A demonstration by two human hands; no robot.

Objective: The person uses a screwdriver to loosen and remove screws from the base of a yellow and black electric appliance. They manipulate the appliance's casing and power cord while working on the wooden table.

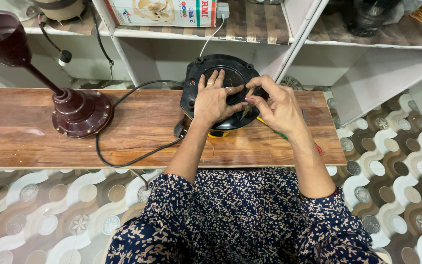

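A glossy black plastic housing (221, 93) is seen on the smooth, varnished wooden board (137, 132), beside a glossy maroon base (80, 113).

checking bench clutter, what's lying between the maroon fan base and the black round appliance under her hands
In the head view, a black cord loops across the wooden board between the maroon base and the black appliance; otherwise bare wood.

We see a wooden plank table (35, 146) over a patterned tile floor (396, 161) in browns and white, with white shelving (318, 29) lined in striped sheets rising just behind it.
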